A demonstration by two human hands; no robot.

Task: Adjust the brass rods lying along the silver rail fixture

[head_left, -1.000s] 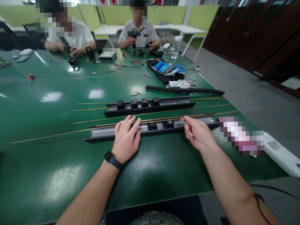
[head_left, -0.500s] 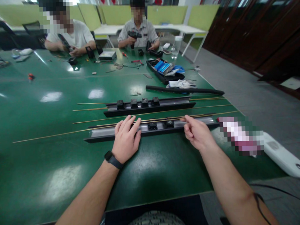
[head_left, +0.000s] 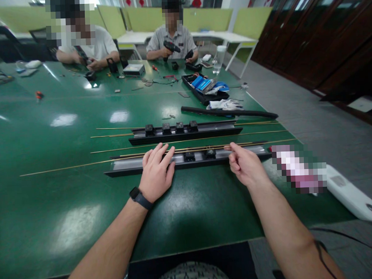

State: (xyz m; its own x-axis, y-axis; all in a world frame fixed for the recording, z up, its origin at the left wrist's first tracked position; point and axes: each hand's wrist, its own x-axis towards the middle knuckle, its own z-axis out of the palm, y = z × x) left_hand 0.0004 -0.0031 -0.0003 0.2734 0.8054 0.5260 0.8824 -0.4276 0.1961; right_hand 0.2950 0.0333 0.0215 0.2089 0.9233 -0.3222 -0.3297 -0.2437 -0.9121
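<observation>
Thin brass-coloured rods run along the near black channel, which has a pale inner surface. My left hand lies over the channel's left part, fingers stretched out and touching the rods. At the right part, my right hand is closed, thumb and forefinger pinching a rod. One rod end sticks out far to the left over the table. Two black blocks show in the channel between my hands; whatever lies under my left hand is hidden.
Behind lies a second black channel with several black blocks and rods. Farther back are a black strip, white gloves and a black tray. Two people sit opposite, one holding a drill. A white device is at right.
The long rod's left end has shifted slightly to the right. My hands stay almost in place. The person opposite has tilted the drill and moved it a little.
</observation>
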